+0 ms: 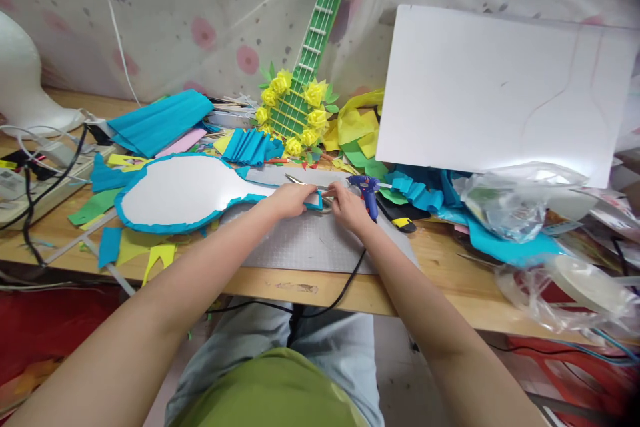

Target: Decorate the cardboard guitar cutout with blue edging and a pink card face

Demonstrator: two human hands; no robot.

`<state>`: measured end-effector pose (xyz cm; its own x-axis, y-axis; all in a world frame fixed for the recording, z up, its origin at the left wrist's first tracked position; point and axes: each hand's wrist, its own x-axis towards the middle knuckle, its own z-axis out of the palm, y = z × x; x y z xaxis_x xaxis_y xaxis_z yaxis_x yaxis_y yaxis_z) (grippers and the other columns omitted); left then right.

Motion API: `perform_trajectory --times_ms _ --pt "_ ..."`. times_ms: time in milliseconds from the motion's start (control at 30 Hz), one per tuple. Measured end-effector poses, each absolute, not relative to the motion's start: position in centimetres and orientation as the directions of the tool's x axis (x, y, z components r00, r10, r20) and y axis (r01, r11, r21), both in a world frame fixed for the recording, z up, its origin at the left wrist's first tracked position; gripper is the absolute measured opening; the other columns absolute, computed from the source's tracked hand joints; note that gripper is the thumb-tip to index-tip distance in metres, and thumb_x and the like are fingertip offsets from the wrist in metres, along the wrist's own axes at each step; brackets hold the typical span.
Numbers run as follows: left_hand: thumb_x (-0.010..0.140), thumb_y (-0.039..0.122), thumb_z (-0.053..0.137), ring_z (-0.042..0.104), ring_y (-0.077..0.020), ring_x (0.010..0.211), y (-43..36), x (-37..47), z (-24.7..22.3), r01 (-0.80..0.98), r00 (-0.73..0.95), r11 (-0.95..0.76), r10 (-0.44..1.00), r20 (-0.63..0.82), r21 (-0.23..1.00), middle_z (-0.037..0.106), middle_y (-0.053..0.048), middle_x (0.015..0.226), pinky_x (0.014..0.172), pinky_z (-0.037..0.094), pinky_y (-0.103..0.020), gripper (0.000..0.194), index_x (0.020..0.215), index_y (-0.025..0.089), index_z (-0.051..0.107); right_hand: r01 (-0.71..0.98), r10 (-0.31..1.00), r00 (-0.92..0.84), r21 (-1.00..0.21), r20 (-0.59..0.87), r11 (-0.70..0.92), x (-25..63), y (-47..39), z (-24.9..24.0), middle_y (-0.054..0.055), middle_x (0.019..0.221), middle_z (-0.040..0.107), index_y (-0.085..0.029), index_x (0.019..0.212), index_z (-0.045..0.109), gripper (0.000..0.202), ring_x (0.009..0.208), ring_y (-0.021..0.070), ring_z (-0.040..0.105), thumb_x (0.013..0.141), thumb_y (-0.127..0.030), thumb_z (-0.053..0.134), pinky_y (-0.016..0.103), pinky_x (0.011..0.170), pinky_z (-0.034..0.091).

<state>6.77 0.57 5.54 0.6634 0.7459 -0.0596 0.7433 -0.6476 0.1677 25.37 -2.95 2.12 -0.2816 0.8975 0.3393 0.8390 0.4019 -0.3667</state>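
Observation:
A white lute-shaped board, edged all round with blue paper, lies flat with its neck pointing right. My left hand is closed on the neck near its narrow end. My right hand is just beyond that end, its fingers bent and drawn together; whatever they pinch is too small to make out. Scissors lie under and between my hands, blades partly showing and handles mostly hidden. Just right of my right hand rests a blue hot glue gun on its side. A grey cutting mat lies beneath.
A green paper instrument with yellow flowers leans at the back. A white board with a drawn outline stands right. Blue crepe paper, scraps and plastic bags crowd the table. A black cord hangs over the front edge.

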Motion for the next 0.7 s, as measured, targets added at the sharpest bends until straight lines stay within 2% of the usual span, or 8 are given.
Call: perform_trajectory --times_ms 133,333,433,533,600,700 --pt "0.073 0.024 0.059 0.057 -0.0252 0.105 0.3 6.8 5.3 0.739 0.668 -0.659 0.744 -0.024 0.14 0.06 -0.006 0.118 0.085 0.044 -0.032 0.05 0.121 0.024 0.047 0.835 0.921 -0.212 -0.429 0.326 0.344 24.2 -2.1 1.7 0.011 0.117 0.06 -0.015 0.119 0.038 0.051 0.104 0.0211 0.057 0.07 -0.002 0.036 0.036 0.087 0.044" --pt "0.071 0.021 0.061 0.055 -0.025 0.11 0.1 6.5 5.3 0.716 0.672 -0.667 0.738 0.052 0.209 0.056 -0.006 0.125 0.088 0.043 -0.033 0.064 0.131 0.023 0.038 0.842 0.919 -0.253 -0.4 0.302 0.363 23.3 -2.6 0.6 0.016 0.122 0.056 -0.01 0.126 0.035 0.051 0.107 0.0226 0.056 0.076 -0.005 0.034 0.036 0.087 0.045" --pt "0.067 0.019 0.066 0.046 -0.0222 0.12 0.3 6.2 5.4 0.686 0.674 -0.681 0.727 0.13 0.256 0.047 -0.006 0.134 0.095 0.039 -0.031 0.072 0.132 0.022 0.035 0.844 0.907 -0.284 -0.369 0.31 0.39 23.2 -3.2 0.4 0.018 0.127 0.052 -0.009 0.131 0.03 0.051 0.114 0.022 0.052 0.08 -0.008 0.031 0.036 0.09 0.044" --pt "0.063 0.019 0.071 0.036 -0.0218 0.127 0.5 5.9 5.4 0.659 0.682 -0.711 0.703 0.202 0.247 0.04 -0.008 0.138 0.103 0.03 -0.032 0.076 0.131 0.02 0.035 0.843 0.904 -0.304 -0.356 0.302 0.403 23.3 -3.4 0.4 0.017 0.128 0.051 -0.009 0.129 0.032 0.047 0.114 0.0213 0.051 0.083 -0.01 0.029 0.036 0.091 0.043" --pt "0.064 0.022 0.071 0.036 -0.0226 0.127 0.5 5.7 5.3 0.672 0.675 -0.699 0.714 0.187 0.244 0.041 -0.01 0.137 0.103 0.03 -0.032 0.078 0.132 0.017 0.034 0.834 0.896 -0.318 -0.359 0.309 0.419 23.3 -3.5 0.5 0.017 0.127 0.052 -0.01 0.128 0.035 0.045 0.115 0.0204 0.051 0.083 -0.01 0.028 0.035 0.091 0.043" --pt "0.071 0.03 0.066 0.047 -0.024 0.119 0.2 5.8 5.1 0.748 0.622 -0.621 0.779 0.079 0.235 0.048 -0.012 0.132 0.094 0.038 -0.032 0.078 0.137 0.016 0.026 0.83 0.89 -0.326 -0.355 0.318 0.43 23.4 -3.7 0.6 0.017 0.127 0.052 -0.01 0.125 0.037 0.043 0.116 0.0207 0.05 0.083 -0.009 0.029 0.036 0.092 0.043"
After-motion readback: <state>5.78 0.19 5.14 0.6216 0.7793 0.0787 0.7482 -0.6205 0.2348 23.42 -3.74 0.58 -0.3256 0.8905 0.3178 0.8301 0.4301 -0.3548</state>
